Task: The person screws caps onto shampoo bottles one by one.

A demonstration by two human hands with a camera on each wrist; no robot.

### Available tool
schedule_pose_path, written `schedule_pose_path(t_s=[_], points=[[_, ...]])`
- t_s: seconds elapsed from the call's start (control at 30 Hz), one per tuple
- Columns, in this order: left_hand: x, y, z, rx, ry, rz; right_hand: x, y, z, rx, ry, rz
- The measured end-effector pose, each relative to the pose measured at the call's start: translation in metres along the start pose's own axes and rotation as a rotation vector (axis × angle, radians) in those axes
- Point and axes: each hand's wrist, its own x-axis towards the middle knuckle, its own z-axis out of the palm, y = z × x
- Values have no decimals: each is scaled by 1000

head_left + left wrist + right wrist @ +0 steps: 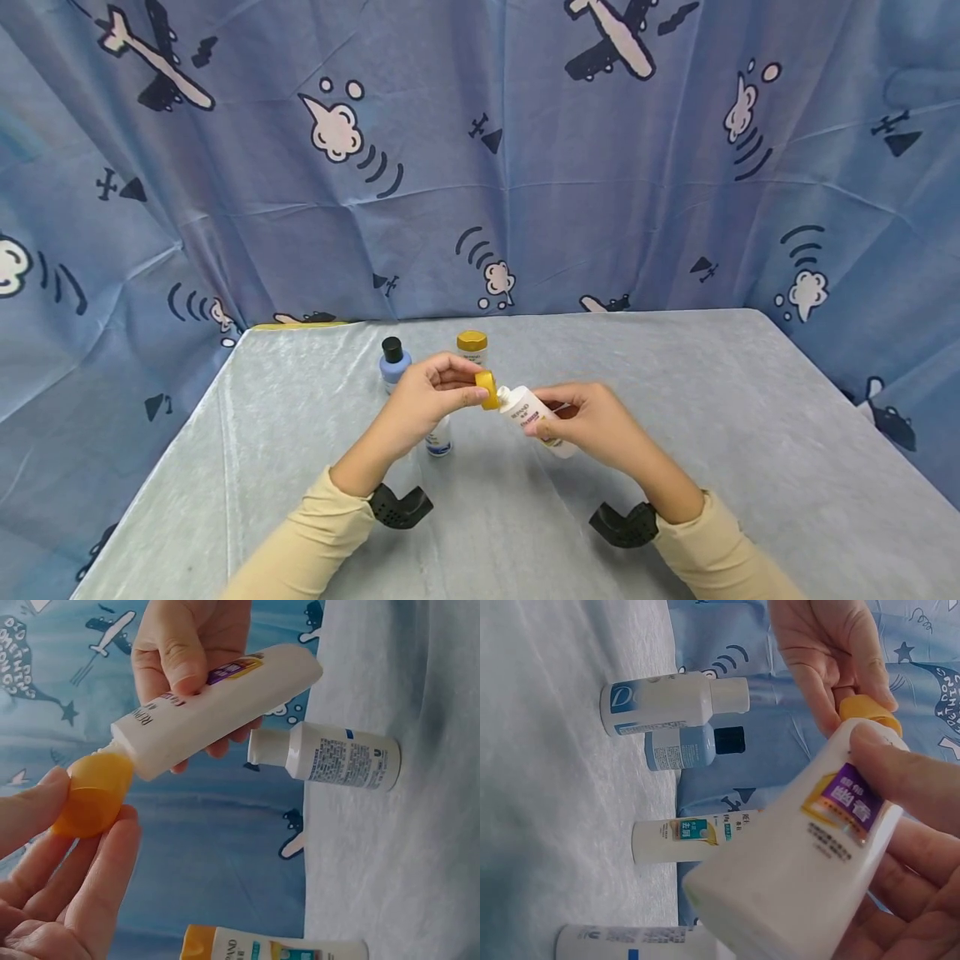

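Note:
Between thumb and fingers, my left hand point(431, 396) pinches a yellow cap point(487, 390). My right hand point(592, 421) grips a tilted white shampoo-type bottle point(534, 414) by its body, its neck pointing at the cap. In the head view the bare neck shows beside the cap. The left wrist view has the cap point(94, 796) close against the neck, some thread visible; whether they touch I cannot tell. A purple and yellow label point(845, 796) faces the right wrist camera.
Behind the hands stand a blue bottle point(393, 367) with a black cap and a yellow-capped white bottle point(472, 343). A white bottle point(439, 440) is partly hidden under my left hand. Another white bottle point(630, 943) shows low in the right wrist view. A grey cloth covers the table point(675, 375).

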Motion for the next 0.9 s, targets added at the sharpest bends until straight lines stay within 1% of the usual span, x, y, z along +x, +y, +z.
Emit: schedule_pose_path(t_s=[0.17,0.27,0.5,0.73,0.83,0.9], points=[[0,0,-1,60,-49,31,0,1,2,4,-22,5],[-1,1,-1,109,-60,31,0,1,3,-2,-37,1],[0,2,0,267,-54,40,2,3,6,-61,-41,-36],[2,5,1,392,-57,45,3,6,8,-80,-74,-35],[2,6,2,419,-71,57,4,7,8,-85,-85,-39],[1,6,2,412,-87,65,4,7,8,-72,-94,-37]])
